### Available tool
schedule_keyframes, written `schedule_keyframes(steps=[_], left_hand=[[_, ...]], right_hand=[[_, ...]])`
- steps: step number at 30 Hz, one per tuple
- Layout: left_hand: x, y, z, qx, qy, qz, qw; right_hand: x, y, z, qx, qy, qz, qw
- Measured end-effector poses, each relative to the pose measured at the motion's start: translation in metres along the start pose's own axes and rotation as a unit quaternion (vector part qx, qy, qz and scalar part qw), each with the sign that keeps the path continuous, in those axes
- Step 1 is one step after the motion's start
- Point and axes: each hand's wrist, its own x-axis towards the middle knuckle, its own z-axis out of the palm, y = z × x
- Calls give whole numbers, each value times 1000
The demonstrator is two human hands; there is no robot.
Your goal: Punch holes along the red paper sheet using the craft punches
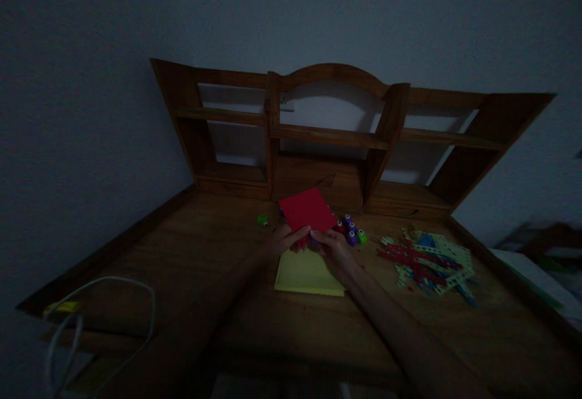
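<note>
I hold a red sheet of paper (307, 210) up over the wooden desk (218, 247), both hands pinching its near edge. My left hand (284, 239) grips the lower left part, my right hand (334, 248) the lower right. Something small and purple shows between my right fingers and the sheet; I cannot make out what it is. A yellow pad of paper (305, 273) lies flat on the desk just below my hands. Several small purple, green and red craft punches (352, 232) stand just right of the red sheet.
A lone green punch (262, 220) sits left of the sheet. A heap of punched paper scraps (427, 259) lies at the right. A wooden shelf unit (336, 138) stands at the back against the wall. A white cable (113, 314) loops at the near left.
</note>
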Motion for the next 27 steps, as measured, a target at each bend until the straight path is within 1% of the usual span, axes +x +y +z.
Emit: schedule_keyframes(steps=[3,7,13,18,22,27], left_hand=[[0,0,0,8,17,-9,1000],[0,2,0,19,16,-4,1000],[-1,6,2,17,29,-6,999],[-3,11,3,31,41,-16,999],[-5,16,3,36,49,-8,998],[-4,16,2,41,44,-9,998]], right_hand=[[-1,1,0,-8,5,4,1000],[-3,-3,2,-25,29,4,999],[-4,-4,2,-19,27,14,999],[-3,-1,-2,-35,38,13,999],[-4,-2,-2,-54,37,12,998],[-2,1,-4,-38,38,21,998]])
